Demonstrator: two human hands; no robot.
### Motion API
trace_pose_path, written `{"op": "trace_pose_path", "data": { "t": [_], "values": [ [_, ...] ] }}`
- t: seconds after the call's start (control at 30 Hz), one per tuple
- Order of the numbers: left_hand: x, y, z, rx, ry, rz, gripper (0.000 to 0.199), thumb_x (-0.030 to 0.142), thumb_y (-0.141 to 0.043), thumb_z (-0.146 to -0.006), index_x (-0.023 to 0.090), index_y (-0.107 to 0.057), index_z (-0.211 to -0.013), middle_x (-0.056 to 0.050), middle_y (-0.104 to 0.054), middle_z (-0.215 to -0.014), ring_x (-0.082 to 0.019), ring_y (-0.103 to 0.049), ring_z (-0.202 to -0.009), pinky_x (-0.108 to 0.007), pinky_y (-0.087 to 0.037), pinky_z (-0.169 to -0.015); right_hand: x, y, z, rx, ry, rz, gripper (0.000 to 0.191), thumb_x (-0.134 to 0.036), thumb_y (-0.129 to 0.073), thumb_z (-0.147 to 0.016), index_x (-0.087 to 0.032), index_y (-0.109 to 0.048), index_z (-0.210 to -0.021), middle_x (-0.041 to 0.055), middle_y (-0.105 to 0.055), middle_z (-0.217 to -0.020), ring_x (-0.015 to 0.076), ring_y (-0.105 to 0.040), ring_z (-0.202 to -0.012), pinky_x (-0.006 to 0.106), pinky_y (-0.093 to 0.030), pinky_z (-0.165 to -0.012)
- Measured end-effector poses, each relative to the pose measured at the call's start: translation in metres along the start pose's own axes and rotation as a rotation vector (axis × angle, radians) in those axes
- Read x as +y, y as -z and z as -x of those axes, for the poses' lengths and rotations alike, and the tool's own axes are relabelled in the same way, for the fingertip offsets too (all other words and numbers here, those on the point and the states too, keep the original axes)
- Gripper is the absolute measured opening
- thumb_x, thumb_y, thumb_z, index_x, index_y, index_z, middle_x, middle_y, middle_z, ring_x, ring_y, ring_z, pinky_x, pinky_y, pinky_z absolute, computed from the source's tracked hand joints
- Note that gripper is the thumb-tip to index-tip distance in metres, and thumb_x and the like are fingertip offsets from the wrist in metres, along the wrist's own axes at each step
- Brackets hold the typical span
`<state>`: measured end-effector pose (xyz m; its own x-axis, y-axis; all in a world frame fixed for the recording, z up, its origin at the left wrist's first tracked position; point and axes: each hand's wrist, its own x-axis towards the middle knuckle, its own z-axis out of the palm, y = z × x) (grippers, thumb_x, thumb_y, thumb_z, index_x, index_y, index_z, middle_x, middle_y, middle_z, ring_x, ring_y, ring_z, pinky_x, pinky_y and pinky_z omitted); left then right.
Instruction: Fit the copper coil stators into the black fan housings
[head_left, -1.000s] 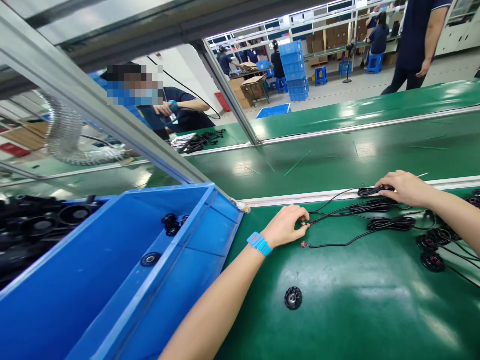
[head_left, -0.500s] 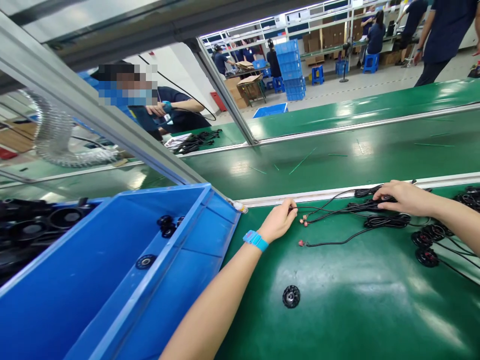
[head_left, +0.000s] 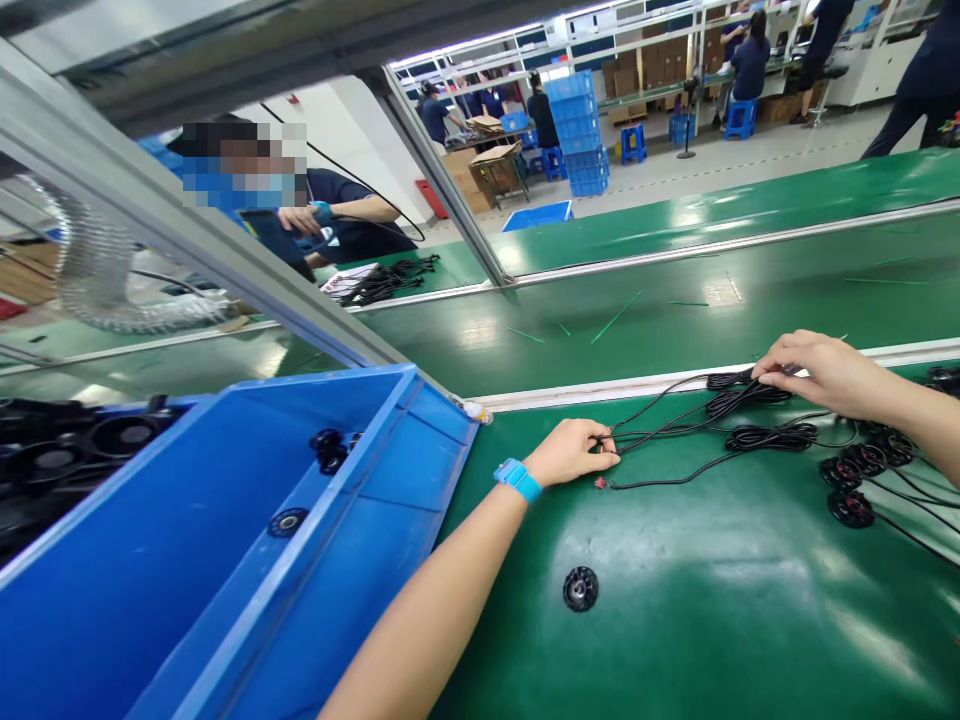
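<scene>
My left hand (head_left: 574, 452), with a blue wristband (head_left: 517, 478), closes its thumb and fingers around the near ends of several thin black cables (head_left: 731, 403). Their tips are mostly hidden by the fingers. At the far end, my right hand (head_left: 817, 372) pinches a coiled part of these cables between thumb and fingertips. Just below lies another coiled black cable (head_left: 772, 437), its lead running left to a small reddish connector (head_left: 601, 483). Nearer me, a round black wheel-like part (head_left: 580, 589) rests on the green table (head_left: 690, 640), apart from both hands.
A large blue bin (head_left: 375, 500) stands at the left, with round black parts (head_left: 288, 522) on its ledge. More round black parts with wires (head_left: 851, 507) lie at the right. A metal post (head_left: 300, 290) slants across the left. Beyond the belt, a co-worker (head_left: 352, 205) holds a dark device.
My left hand has shifted slightly right and down, over the cable ends that showed before. My right hand has risen a little and now pinches the cables at their upper edge.
</scene>
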<state>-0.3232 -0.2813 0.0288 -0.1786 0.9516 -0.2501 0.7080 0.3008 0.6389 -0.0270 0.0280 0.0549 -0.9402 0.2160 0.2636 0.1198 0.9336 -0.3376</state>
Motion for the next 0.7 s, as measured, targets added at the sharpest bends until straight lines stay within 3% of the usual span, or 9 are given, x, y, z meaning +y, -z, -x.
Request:
{"op": "trace_pose_path", "data": {
  "t": [0.1, 0.27, 0.43, 0.53, 0.7],
  "values": [
    [0.001, 0.007, -0.003, -0.120, 0.008, -0.015, 0.027, 0.040, -0.074, -0.087, 0.017, -0.066, -0.076, 0.006, -0.047, -0.061, -0.011, -0.042, -0.057, -0.026, -0.033, -0.058, 0.000, 0.011, 0.005, -0.003, -0.022, 0.022, 0.045, -0.061, -0.046, -0.105, -0.028, -0.077, -0.108, 0.0093, -0.072, -0.101, 0.0256, -0.065, -0.093, 0.039, -0.050, -0.079],
    [0.001, 0.009, -0.008, -0.212, 0.021, -0.069, 0.031, 0.045, -0.070, -0.099, 0.014, -0.067, -0.094, 0.000, -0.065, -0.087, -0.015, -0.063, -0.074, -0.030, -0.055, -0.069, 0.012, 0.004, 0.014, -0.042, -0.034, 0.081, 0.042, -0.054, -0.045, -0.108, -0.022, -0.072, -0.109, 0.0085, -0.070, -0.099, 0.0221, -0.063, -0.092, 0.038, -0.050, -0.083],
    [0.005, -0.001, -0.004, -0.120, 0.025, -0.087, 0.029, 0.043, -0.067, -0.102, 0.015, -0.068, -0.109, -0.005, -0.070, -0.105, -0.019, -0.068, -0.089, -0.037, -0.060, -0.081, 0.022, -0.020, 0.025, -0.179, 0.006, 0.168, 0.035, -0.050, -0.053, -0.106, -0.019, -0.068, -0.102, 0.0032, -0.066, -0.091, 0.0167, -0.061, -0.083, 0.036, -0.053, -0.082],
    [0.006, -0.002, -0.001, -0.059, 0.017, -0.023, 0.026, 0.042, -0.067, -0.100, 0.016, -0.066, -0.104, -0.002, -0.068, -0.093, -0.017, -0.065, -0.081, -0.033, -0.056, -0.076, 0.025, -0.023, 0.031, -0.236, 0.018, 0.221, 0.031, -0.047, -0.058, -0.105, -0.018, -0.067, -0.104, 0.0034, -0.067, -0.096, 0.0159, -0.063, -0.086, 0.036, -0.056, -0.084],
    [0.001, 0.003, 0.002, 0.025, 0.026, 0.118, 0.017, 0.031, -0.060, -0.099, 0.020, -0.058, -0.111, 0.004, -0.064, -0.079, -0.014, -0.060, -0.070, -0.027, -0.046, -0.065, 0.034, -0.017, 0.038, -0.279, -0.008, 0.314, 0.028, -0.044, -0.062, -0.104, -0.017, -0.067, -0.110, 0.0047, -0.068, -0.104, 0.0162, -0.065, -0.090, 0.037, -0.058, -0.085]
  ]
}}
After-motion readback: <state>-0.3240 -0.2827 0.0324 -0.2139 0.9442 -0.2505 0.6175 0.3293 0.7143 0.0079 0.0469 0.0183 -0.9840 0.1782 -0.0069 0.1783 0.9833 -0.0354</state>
